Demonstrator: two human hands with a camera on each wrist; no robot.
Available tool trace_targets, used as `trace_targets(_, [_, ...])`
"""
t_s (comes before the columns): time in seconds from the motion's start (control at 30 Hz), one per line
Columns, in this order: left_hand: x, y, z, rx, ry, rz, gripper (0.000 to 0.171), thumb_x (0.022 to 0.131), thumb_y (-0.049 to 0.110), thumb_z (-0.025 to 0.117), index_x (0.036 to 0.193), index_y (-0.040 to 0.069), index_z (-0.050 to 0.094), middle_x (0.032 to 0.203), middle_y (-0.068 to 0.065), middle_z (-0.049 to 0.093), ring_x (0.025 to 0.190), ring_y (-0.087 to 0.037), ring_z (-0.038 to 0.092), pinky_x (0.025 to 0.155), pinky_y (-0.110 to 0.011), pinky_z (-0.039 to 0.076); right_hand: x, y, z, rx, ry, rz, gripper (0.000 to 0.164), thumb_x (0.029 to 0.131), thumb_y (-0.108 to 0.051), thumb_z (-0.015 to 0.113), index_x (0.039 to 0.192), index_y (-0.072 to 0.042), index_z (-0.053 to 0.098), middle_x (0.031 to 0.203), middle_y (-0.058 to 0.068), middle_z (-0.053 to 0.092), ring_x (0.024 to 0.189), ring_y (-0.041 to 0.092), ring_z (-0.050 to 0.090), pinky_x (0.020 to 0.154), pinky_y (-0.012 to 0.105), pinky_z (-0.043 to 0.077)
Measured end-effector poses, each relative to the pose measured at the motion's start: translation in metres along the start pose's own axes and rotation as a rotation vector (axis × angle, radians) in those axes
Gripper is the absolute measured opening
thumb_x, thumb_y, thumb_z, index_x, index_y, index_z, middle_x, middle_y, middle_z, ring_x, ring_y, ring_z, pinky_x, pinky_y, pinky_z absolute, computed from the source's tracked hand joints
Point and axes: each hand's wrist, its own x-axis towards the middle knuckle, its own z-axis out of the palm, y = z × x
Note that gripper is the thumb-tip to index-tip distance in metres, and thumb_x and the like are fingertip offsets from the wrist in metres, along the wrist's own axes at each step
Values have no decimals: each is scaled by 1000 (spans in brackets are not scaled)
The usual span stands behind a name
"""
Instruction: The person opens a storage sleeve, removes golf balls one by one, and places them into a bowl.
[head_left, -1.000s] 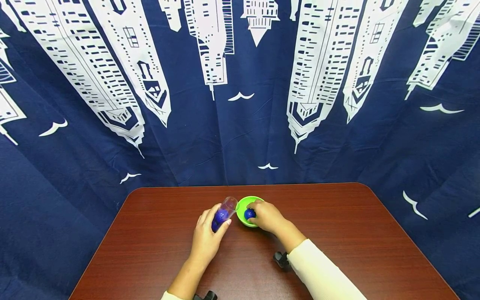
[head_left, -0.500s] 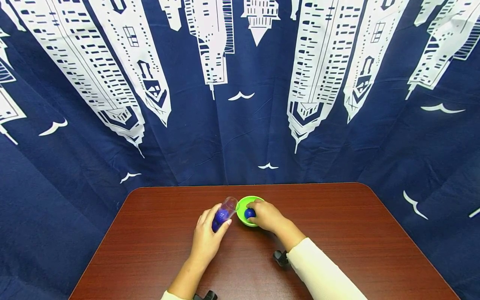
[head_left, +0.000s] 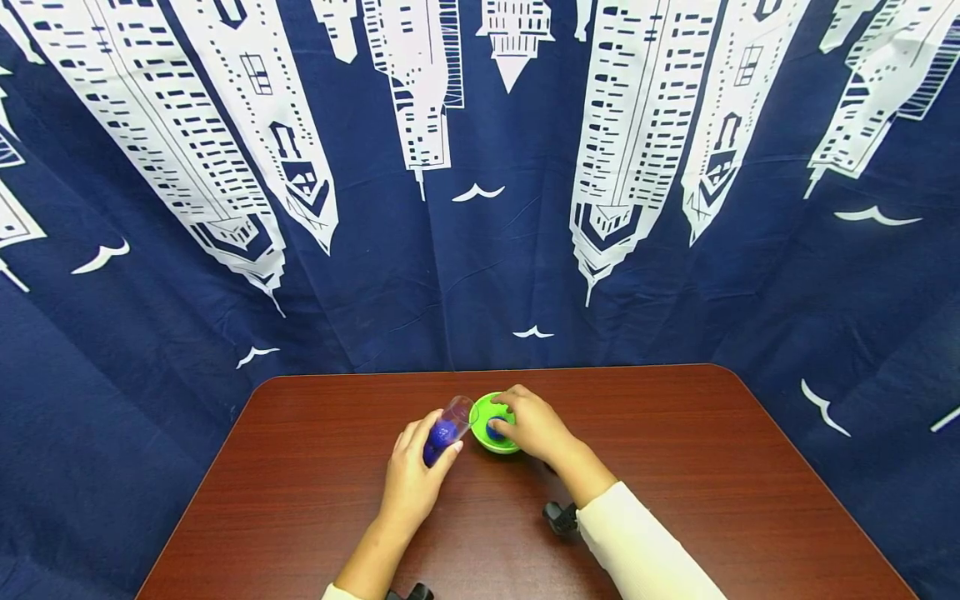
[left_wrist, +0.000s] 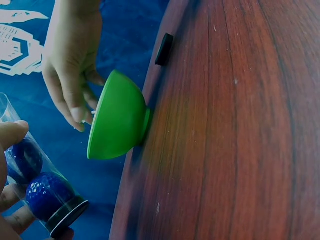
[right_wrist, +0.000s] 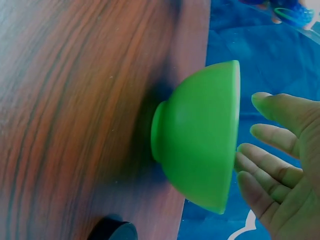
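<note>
My left hand (head_left: pixel 412 479) grips a clear plastic tube (head_left: pixel 459 410) tilted toward the bowl. Inside it, the left wrist view shows two dark blue dimpled golf balls (left_wrist: pixel 49 195) above a black end cap (left_wrist: pixel 69 217). A green bowl (head_left: pixel 498 447) stands on the table just right of the tube's mouth. One blue ball (head_left: pixel 495 428) lies in the bowl, partly covered by my right thumb in the head view. Over the bowl's rim hovers my right hand (head_left: pixel 534 425), its fingers spread apart and holding nothing, as the right wrist view (right_wrist: pixel 280 165) confirms.
A loose black cap (left_wrist: pixel 164 49) lies on the brown wooden table (head_left: pixel 300 467), near the bowl and mostly hidden under my right wrist in the head view. Behind the table's far edge hangs a blue curtain (head_left: pixel 390 308) with white buildings printed on it.
The right hand's fingers have let go of the blue ball, spread apart and lifted slightly; the ball stays in the bowl. My left hand and the tube have hardly moved.
</note>
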Motion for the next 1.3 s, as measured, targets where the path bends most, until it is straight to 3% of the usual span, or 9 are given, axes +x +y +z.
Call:
trace_targets(0.17, [0,0,-1,0,2,2,54,87,30,81,136,19,62,123,-5,66,114,-23,62,94,-47,54,-3,-3,-6,64,55,-6,36,89,-18,76,122,-4,70,116,12,68,100,32,70,88,45,57])
trace_targets(0.57, [2,2,-2,14,17,2,52,82,28,86,130,20,67,121,-3,67,111,-21,60,93,-45,53,-18,-7,-18,129,154,-70,29,92,-19,74,120,-9,71,111,7,70,94,25,70,79,36,58])
trace_targets(0.7, [3,2,-3,22,23,25,52,81,28,86,128,18,68,120,-3,68,109,-21,61,91,-44,53,-25,-9,-21,181,171,-85,29,92,-16,74,119,-7,71,111,9,70,91,22,70,74,36,59])
trace_targets(0.87, [4,3,-5,43,30,60,52,80,27,88,127,18,69,119,-1,68,107,-21,61,88,-42,54,-31,-13,-22,246,185,-87,30,92,-14,75,121,-6,71,109,8,71,89,18,70,72,27,57])
trace_targets(1.13, [6,4,-8,94,24,110,55,77,26,90,127,21,69,118,0,68,111,-22,62,90,-42,50,-41,-17,-20,325,174,-63,30,92,-14,74,122,-12,70,110,7,70,90,16,69,73,28,57])
trace_targets(1.3, [8,5,-8,133,43,171,56,74,23,91,126,23,71,115,2,69,111,-23,61,87,-41,46,-47,-18,-17,369,172,-48,30,93,-18,73,123,-10,70,111,9,70,91,14,70,74,26,58])
